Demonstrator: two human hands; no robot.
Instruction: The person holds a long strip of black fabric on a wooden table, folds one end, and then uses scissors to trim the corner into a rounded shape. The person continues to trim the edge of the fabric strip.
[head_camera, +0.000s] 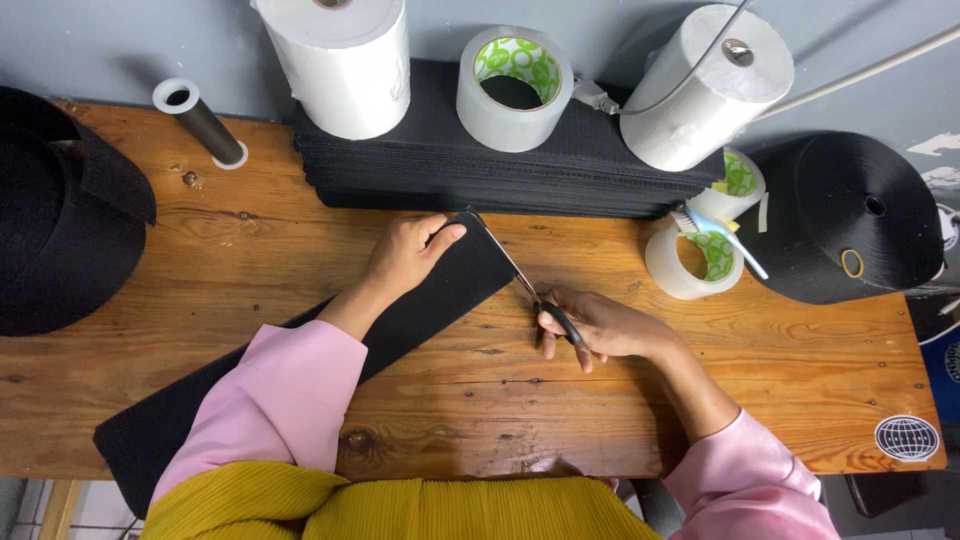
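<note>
Scissors are resting in the right hand, which is closing around their dark handles near the middle of the desk, while the thin blades are pointing up and left along the cut end of a long black strip. This strip (it is looking like a rough, felt-like material) is lying diagonally on the wood, from the front left corner of the desk, where it is hanging a little over the edge, up toward the middle of the back edge. The left hand is lying flat on the upper end of the strip, with fingers stretched and thumb spread, pressing it down just beside the blades. Both arms are wearing pink sleeves. Along the back edge a stack of black sheets is sitting, and it is carrying two big white rolls and a roll of white tape with a green core. Near the back left corner a dark tube is standing, and a large black roll is sitting at the left edge. Toward the right edge, two more tape rolls are lying close to another black roll, and a round sticker is sitting at the front right corner.
</note>
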